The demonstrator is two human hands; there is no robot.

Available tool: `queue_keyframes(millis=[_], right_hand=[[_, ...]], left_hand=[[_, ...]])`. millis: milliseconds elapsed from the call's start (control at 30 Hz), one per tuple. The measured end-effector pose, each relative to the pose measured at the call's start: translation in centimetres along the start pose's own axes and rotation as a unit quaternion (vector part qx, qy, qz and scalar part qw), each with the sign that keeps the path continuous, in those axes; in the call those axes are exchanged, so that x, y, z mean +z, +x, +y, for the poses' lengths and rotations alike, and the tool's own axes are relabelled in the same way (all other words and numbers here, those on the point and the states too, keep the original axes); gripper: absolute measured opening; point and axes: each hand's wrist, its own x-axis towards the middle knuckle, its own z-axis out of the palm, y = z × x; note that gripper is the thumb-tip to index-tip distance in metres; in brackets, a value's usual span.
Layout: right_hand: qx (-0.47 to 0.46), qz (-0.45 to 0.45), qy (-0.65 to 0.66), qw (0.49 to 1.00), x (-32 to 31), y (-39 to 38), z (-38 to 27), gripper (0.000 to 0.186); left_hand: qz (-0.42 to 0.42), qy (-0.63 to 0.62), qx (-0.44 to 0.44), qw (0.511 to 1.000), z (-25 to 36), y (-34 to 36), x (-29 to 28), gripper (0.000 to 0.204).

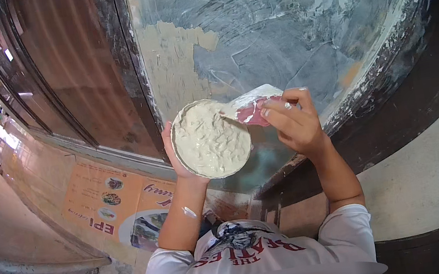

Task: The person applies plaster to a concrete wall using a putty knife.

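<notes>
My left hand (173,157) is wrapped round the side of a round tub (197,174), with most of its fingers hidden underneath. Thick cream-coloured putty (211,141) fills it nearly to the brim, its surface rough and peaked. Between the thumb and fingers of my right hand (299,124) is a pinkish-red putty spreader (250,114), smeared with white. One end of the spreader reaches over the tub's right rim, at the putty's edge. Just beyond both hands stands a grey-blue wall panel (271,31) with streaky white smears.
A fresh-looking cream patch (172,52) covers the panel's left side. Dark framing (130,65) borders it, beside brown glazed doors (70,63). An orange printed banner (97,196) lies low on the left. At right are a dark ledge (399,108) and a pale surface (420,174).
</notes>
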Motion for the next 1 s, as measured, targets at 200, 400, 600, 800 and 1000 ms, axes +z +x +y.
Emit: queue_keyframes(millis=[200, 400, 600, 800, 1000], right_hand=[[0.177, 0.076, 0.033, 0.981, 2.4, 1.6, 3.4, 0.017], [0.265, 0.090, -0.022, 0.960, 5.6, 4.6, 7.2, 0.021], [0.255, 0.036, -0.100, 0.961, 6.8, 5.5, 7.8, 0.021], [0.261, 0.028, -0.128, 0.956, 6.7, 6.4, 8.2, 0.024], [0.235, 0.042, -0.126, 0.963, 6.8, 6.3, 7.8, 0.022]], left_hand=[[0.014, -0.036, -0.011, 0.999, -0.5, 0.3, -1.6, 0.078], [0.011, -0.025, -0.009, 1.000, 0.0, 0.2, -2.2, 0.079], [0.052, 0.010, 0.017, 0.998, 1.2, 0.4, -2.8, 0.080], [0.029, -0.029, 0.010, 0.999, 1.7, 0.5, -3.0, 0.080], [0.057, -0.010, 0.019, 0.998, 1.8, 0.6, -3.4, 0.080]])
